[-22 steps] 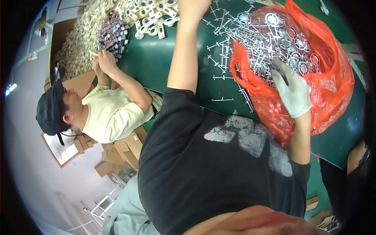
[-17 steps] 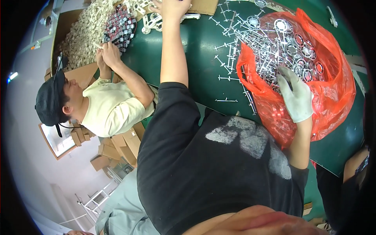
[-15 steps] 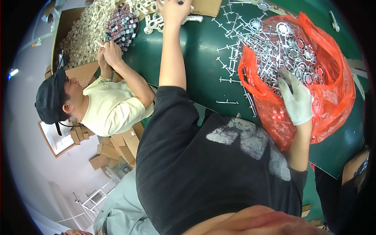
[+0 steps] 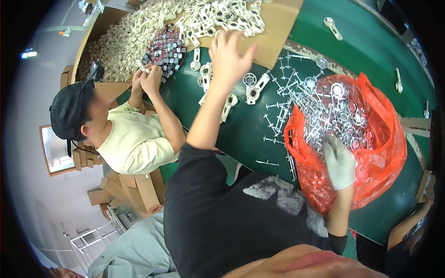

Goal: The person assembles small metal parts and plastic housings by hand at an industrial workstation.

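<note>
My bare left hand (image 4: pixel 232 58) is spread over the table, fingers apart and holding nothing. Near it lie several off-white plastic parts with round dark-centred ends, such as this one (image 4: pixel 228 105), and another (image 4: pixel 255 88) beside a ring-shaped piece. My right hand (image 4: pixel 340 164), in a pale glove, rests at the near edge of a heap of shiny silver rods and rings (image 4: pixel 320 109). Its fingers look loosely bent and apart against the heap, the tips partly lost among the pieces. The heap lies in an opened red plastic bag (image 4: pixel 384 162).
A cardboard box (image 4: pixel 273 41) of off-white parts stands at the far left, with a bundle of small grey components on red wires (image 4: pixel 167 53) before it. Left of me a co-worker (image 4: pixel 134 134) holds an off-white part. The green table (image 4: pixel 241 139) carries stray silver rods.
My left hand has drawn back from the off-white parts at the box, and its fingers have spread. Several off-white parts now show on the table. The view has shifted; my right hand stays at the heap.
</note>
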`<action>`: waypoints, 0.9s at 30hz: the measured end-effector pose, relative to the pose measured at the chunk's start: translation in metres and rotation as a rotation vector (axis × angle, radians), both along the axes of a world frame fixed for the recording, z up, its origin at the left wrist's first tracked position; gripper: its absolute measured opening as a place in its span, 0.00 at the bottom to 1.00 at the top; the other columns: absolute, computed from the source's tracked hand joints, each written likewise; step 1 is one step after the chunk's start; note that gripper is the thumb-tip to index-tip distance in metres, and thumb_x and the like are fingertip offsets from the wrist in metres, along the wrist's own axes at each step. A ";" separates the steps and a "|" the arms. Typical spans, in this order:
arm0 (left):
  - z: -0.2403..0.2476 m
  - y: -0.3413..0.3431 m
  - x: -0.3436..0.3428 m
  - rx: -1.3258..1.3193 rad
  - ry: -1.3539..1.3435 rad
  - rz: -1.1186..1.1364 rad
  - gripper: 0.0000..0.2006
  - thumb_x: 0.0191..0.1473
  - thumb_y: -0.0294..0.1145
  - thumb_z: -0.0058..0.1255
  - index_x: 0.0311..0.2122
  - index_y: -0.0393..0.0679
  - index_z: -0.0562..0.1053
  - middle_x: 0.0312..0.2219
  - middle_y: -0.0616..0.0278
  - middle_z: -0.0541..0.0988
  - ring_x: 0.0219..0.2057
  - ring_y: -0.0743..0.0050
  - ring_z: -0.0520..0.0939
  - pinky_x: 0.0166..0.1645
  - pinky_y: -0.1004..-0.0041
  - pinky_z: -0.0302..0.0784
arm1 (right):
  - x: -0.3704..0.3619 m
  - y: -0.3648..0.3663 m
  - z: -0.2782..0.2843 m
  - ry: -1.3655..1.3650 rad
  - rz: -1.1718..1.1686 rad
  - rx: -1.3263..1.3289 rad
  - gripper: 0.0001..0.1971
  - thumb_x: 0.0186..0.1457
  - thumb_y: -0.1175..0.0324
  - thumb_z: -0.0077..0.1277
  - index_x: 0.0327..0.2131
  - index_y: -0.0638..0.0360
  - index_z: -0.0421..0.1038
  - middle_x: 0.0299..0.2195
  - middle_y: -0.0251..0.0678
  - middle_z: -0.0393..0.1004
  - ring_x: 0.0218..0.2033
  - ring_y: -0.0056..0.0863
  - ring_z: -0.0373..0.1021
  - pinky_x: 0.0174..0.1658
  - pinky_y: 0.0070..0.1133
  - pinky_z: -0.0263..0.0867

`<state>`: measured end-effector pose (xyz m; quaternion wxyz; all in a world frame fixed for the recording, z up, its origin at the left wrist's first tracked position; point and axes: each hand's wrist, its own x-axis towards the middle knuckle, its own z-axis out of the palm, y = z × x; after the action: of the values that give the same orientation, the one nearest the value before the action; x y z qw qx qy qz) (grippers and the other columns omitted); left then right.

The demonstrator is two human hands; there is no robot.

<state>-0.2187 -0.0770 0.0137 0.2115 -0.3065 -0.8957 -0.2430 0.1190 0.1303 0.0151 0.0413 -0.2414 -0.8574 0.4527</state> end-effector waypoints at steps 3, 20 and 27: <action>0.019 0.018 -0.116 0.126 0.191 -0.030 0.30 0.49 0.56 0.58 0.56 0.55 0.75 0.57 0.49 0.70 0.59 0.37 0.67 0.63 0.44 0.60 | -0.005 0.000 0.004 0.011 0.058 -0.023 0.12 0.59 0.69 0.55 0.46 0.59 0.78 0.37 0.45 0.82 0.38 0.34 0.81 0.43 0.25 0.74; -0.025 0.036 -0.188 -0.537 -0.197 0.226 0.35 0.45 0.65 0.50 0.60 0.69 0.72 0.65 0.54 0.64 0.64 0.28 0.61 0.65 0.33 0.53 | -0.008 0.008 0.003 -0.021 0.043 0.010 0.13 0.61 0.68 0.54 0.47 0.60 0.77 0.37 0.44 0.82 0.37 0.30 0.80 0.43 0.23 0.73; -0.022 0.006 -0.109 -0.453 -0.208 0.133 0.31 0.48 0.60 0.52 0.57 0.62 0.75 0.60 0.53 0.70 0.62 0.30 0.64 0.63 0.30 0.55 | -0.004 0.008 -0.004 -0.012 0.037 0.003 0.13 0.62 0.67 0.53 0.48 0.62 0.76 0.40 0.45 0.82 0.39 0.32 0.80 0.44 0.24 0.73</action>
<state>-0.3277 -0.0707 -0.0086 0.0598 -0.2597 -0.9624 -0.0518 0.1149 0.1381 0.0110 0.0283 -0.2280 -0.8625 0.4509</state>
